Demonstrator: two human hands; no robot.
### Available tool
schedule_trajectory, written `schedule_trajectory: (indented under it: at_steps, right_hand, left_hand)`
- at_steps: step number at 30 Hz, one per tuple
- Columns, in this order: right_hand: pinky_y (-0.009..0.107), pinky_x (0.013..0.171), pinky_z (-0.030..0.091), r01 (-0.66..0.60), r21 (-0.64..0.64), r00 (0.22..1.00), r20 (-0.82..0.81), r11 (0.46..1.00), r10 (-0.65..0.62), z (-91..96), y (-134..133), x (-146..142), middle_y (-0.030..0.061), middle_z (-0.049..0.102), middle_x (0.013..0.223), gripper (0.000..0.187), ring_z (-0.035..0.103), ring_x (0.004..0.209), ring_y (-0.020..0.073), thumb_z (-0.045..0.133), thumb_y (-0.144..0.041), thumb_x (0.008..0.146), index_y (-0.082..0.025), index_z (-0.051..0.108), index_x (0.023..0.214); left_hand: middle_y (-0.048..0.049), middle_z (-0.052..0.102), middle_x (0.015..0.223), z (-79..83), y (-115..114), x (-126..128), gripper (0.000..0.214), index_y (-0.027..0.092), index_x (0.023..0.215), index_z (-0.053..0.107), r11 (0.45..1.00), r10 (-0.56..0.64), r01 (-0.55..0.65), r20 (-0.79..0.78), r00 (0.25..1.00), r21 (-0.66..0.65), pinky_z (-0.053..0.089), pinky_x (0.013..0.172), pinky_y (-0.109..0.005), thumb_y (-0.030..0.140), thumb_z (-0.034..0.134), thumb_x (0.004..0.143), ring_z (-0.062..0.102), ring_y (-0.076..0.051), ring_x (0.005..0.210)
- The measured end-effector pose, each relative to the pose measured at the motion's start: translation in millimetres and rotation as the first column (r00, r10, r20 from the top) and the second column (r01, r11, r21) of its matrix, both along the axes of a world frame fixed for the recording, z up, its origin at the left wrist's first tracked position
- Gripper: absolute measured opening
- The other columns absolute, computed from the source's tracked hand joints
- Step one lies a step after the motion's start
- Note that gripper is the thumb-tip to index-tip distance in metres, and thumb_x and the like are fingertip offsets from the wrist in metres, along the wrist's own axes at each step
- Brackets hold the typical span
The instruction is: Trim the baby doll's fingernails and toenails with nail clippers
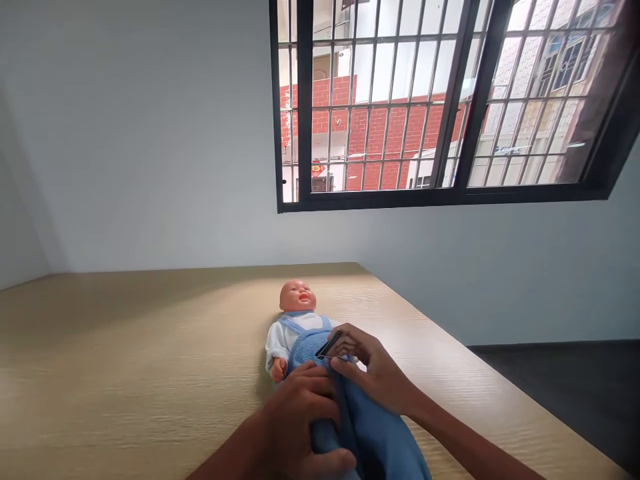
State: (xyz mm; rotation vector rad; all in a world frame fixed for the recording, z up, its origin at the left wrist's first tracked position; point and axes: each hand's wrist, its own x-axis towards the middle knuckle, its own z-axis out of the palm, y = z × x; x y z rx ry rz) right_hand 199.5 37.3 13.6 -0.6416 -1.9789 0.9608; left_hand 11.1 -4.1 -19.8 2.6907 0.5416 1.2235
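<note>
- Blue dungarees on baby doll (pixel 299 327), lying face up on wooden table (pixel 125 360), head toward 12 o'clock, legs toward 6.
- left hand (pixel 300 417) palm down, fingers curled, clenched over doll's blue legs at 6 o'clock of the torso; forearm enters from bottom edge.
- right hand (pixel 373 370) at 3 o'clock of doll's chest, fingers pinching small dark clip-like item (pixel 331 345) against the bib; wrist angled in from 5 o'clock.
- Barred window (pixel 440 100) at 1 o'clock.

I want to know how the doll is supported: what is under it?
The doll lies on its back on the wooden table. Both hands, left and right, cover its lower body, so nothing beneath that part can be seen.
</note>
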Motion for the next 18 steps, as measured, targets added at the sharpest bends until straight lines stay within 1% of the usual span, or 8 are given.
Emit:
schedule_trajectory:
  at_steps: [4,6,7,9,11,14,16,18]
  right_hand:
    - [0.030,0.073,0.050,-0.064,-0.052,0.998,0.015,0.997,0.065,1.1,-3.4,-0.6,0.0027,0.064,0.081,0.027,0.061,0.076,0.0164,0.061,-0.043,0.090,-0.018,0.056,0.095]
    - [0.029,0.070,0.050,-0.058,-0.092,0.998,-0.035,0.994,0.055,-0.3,-3.7,-1.3,0.0012,0.062,0.075,0.028,0.062,0.073,0.0161,0.060,-0.045,0.091,-0.018,0.054,0.096]
    - [0.029,0.069,0.050,-0.060,-0.111,0.997,-0.057,0.992,0.054,-1.1,-3.6,-1.7,0.0004,0.061,0.073,0.028,0.062,0.071,0.0157,0.059,-0.045,0.092,-0.018,0.053,0.096]
    - [0.028,0.067,0.049,-0.069,-0.129,0.995,-0.077,0.989,0.060,-2.5,-3.4,-2.1,-0.0005,0.060,0.071,0.027,0.061,0.068,0.0150,0.058,-0.045,0.093,-0.019,0.051,0.097]
    - [0.028,0.067,0.048,-0.074,-0.117,0.996,-0.057,0.990,0.068,-3.3,-3.0,-2.0,-0.0002,0.061,0.071,0.026,0.059,0.069,0.0147,0.057,-0.044,0.093,-0.019,0.051,0.097]
    - [0.029,0.069,0.046,-0.075,-0.100,0.997,-0.024,0.992,0.073,-4.8,-1.9,-1.2,0.0005,0.062,0.073,0.025,0.058,0.071,0.0147,0.057,-0.043,0.094,-0.018,0.052,0.097]
    - [0.030,0.070,0.046,-0.084,-0.109,0.996,-0.019,0.990,0.082,-6.6,-1.0,-1.2,0.0007,0.062,0.074,0.026,0.058,0.072,0.0151,0.055,-0.043,0.094,-0.019,0.052,0.099]
    - [0.031,0.071,0.046,-0.101,-0.127,0.995,-0.033,0.987,0.097,-8.7,-0.9,-2.2,0.0006,0.061,0.074,0.027,0.058,0.072,0.0155,0.055,-0.044,0.094,-0.018,0.051,0.101]
  left_hand:
    - [-0.0074,0.059,0.075,17.3,14.9,-31.0,0.040,0.017,0.072,0.058,0.991,0.130,-0.133,0.083,0.988,0.033,0.041,0.068,-0.032,0.051,0.047,0.090,0.053,-0.018,0.071]
    - [-0.0057,0.055,0.073,21.8,26.4,-52.5,0.046,0.017,0.069,0.055,0.975,0.218,-0.221,0.122,0.968,0.008,0.039,0.064,-0.030,0.061,0.052,0.084,0.049,-0.017,0.067]
    - [-0.0052,0.055,0.075,21.5,32.0,-62.1,0.048,0.017,0.072,0.056,0.964,0.266,-0.264,0.086,0.960,-0.029,0.040,0.064,-0.030,0.065,0.056,0.079,0.049,-0.017,0.068]
    - [-0.0052,0.057,0.083,15.9,42.4,-76.0,0.051,0.018,0.085,0.060,0.940,0.314,-0.322,-0.086,0.946,-0.111,0.042,0.068,-0.030,0.066,0.065,0.070,0.051,-0.019,0.074]
    - [-0.0053,0.058,0.089,6.0,51.0,-81.8,0.053,0.018,0.093,0.061,0.931,0.309,-0.339,-0.204,0.929,-0.135,0.044,0.071,-0.030,0.064,0.069,0.066,0.053,-0.020,0.079]
    - [-0.0065,0.059,0.086,-7.8,61.0,-80.6,0.051,0.017,0.086,0.061,0.946,0.300,-0.319,-0.231,0.926,-0.051,0.044,0.074,-0.032,0.066,0.061,0.071,0.054,-0.021,0.079]
    - [-0.0065,0.058,0.080,-12.5,66.0,-78.5,0.058,0.016,0.079,0.062,0.949,0.306,-0.316,-0.207,0.929,-0.014,0.043,0.071,-0.032,0.072,0.050,0.078,0.053,-0.020,0.075]
    - [-0.0055,0.056,0.075,-13.3,68.9,-77.7,0.068,0.015,0.076,0.064,0.941,0.327,-0.336,-0.158,0.932,-0.030,0.042,0.067,-0.031,0.078,0.038,0.082,0.052,-0.018,0.070]
